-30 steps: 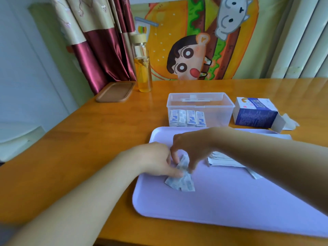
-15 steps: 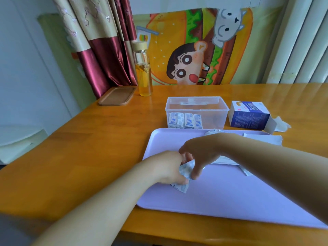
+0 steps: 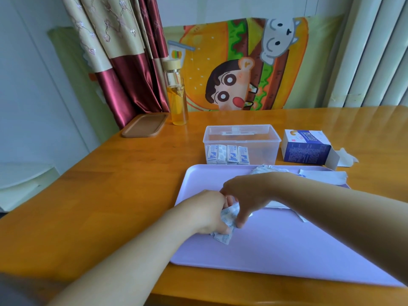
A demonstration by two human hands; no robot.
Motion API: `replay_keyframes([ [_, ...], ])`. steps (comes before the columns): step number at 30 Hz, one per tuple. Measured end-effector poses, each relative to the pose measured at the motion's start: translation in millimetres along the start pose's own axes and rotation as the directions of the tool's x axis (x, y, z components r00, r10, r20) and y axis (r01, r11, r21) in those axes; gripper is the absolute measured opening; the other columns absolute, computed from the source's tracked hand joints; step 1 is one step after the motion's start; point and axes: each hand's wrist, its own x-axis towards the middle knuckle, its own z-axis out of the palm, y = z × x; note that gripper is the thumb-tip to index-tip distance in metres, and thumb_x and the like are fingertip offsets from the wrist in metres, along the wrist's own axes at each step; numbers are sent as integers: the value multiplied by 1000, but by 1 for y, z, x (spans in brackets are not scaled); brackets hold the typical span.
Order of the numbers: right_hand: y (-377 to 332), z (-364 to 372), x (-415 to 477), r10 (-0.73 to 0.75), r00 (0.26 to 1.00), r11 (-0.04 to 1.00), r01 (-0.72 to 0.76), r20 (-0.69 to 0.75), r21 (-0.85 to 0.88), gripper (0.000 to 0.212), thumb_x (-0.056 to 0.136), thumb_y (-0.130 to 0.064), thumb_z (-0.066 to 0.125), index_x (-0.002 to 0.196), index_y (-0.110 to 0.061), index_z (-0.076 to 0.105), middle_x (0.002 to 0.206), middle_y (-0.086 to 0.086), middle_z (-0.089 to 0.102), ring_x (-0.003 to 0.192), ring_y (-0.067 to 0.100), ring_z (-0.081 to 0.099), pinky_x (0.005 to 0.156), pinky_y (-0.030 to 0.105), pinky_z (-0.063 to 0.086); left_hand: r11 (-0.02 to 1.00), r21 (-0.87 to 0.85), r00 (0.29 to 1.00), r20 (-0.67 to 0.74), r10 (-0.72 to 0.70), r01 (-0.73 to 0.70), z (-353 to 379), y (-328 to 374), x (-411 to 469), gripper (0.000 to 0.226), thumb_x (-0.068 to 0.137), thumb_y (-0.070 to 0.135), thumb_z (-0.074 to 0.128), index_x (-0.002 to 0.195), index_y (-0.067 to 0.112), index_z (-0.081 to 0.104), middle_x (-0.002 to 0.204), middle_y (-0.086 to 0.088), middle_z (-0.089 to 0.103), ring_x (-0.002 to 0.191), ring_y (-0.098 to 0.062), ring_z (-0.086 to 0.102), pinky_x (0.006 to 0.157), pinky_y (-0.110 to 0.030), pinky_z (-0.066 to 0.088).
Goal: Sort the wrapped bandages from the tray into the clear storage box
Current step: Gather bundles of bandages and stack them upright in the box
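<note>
A lilac tray (image 3: 287,250) lies on the wooden table in front of me. Over its left part my left hand (image 3: 205,214) and my right hand (image 3: 247,195) meet on a small bunch of white-and-blue wrapped bandages (image 3: 228,219); both pinch it, and part of the bunch rests on the tray. More wrapped bandages (image 3: 262,169) lie at the tray's far edge, partly hidden by my right forearm. Behind the tray stands the clear storage box (image 3: 260,138), with several wrapped bandages (image 3: 227,154) upright along its front left wall.
A blue-and-white carton (image 3: 306,146) lies open to the right of the box, crumpled paper beside it. A glass bottle of yellow liquid (image 3: 176,93) and a wooden tray (image 3: 144,125) stand at the back left. White paper strips (image 3: 324,175) lie at the lilac tray's far right.
Both hands have drawn the loose bandages closer together into one bunch between the fingers. The head camera has tilted up, so the tray and box sit lower in view.
</note>
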Motion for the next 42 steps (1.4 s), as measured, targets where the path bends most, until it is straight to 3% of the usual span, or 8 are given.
replay_keyframes([
  [5,3,2,-5,-12,1000,999,14,-29,50,50,74,-32,76,119,-26,55,113,-6,46,99,11,46,87,31,43,1000,0,1000,12,8,-8,0,-2,-2,35,84,27,69,115,16,56,104,2,57,87,-15,53,68,-23,38],
  [9,1,1,-5,-18,1000,999,19,-22,30,52,76,-32,75,123,-25,54,109,-8,46,95,8,43,79,22,37,1000,-1,1000,29,-11,11,-1,-3,-4,31,84,30,68,110,16,59,97,2,58,82,-14,53,58,-20,37],
  [16,-4,-1,-2,-34,999,996,32,-20,-87,37,76,-33,75,109,-20,66,104,-7,52,104,14,51,78,24,40,998,-59,999,35,-36,38,0,-7,-7,28,80,34,71,103,21,63,101,2,66,84,-14,61,71,-26,48],
  [20,-4,0,0,-17,1000,991,16,-10,-133,33,76,-35,73,103,-17,67,105,-1,62,100,16,54,61,13,32,998,-41,999,15,-40,41,2,-5,-9,32,78,37,71,104,21,62,104,3,65,87,-14,60,68,-25,46],
  [27,-3,1,-11,57,997,997,-53,59,-63,36,78,-36,72,106,-14,63,81,-10,54,81,13,50,59,17,36,999,42,1000,6,-30,30,2,-2,-8,25,82,40,67,96,24,54,94,5,54,80,-15,51,62,-26,38],
  [32,0,12,-21,68,990,996,-75,-123,-51,29,81,-35,68,104,-18,65,94,-7,58,81,11,47,70,26,38,1000,-2,993,-117,5,-5,5,-6,-4,10,83,30,61,80,27,52,85,4,57,75,-19,55,55,-26,38],
  [37,10,25,-32,212,864,977,-185,-457,102,23,79,-44,68,94,-27,63,81,-12,55,77,13,52,69,29,45,993,113,921,-383,66,-24,0,-10,0,5,90,30,52,89,31,47,96,7,59,83,-15,53,59,-28,37],
  [42,22,46,-33,252,854,958,-153,-454,245,14,83,-36,64,93,-27,67,90,-6,65,82,15,59,74,31,49,977,194,960,-245,136,-89,11,-11,8,30,90,41,56,117,28,49,117,5,48,112,-17,45,84,-32,41],
])
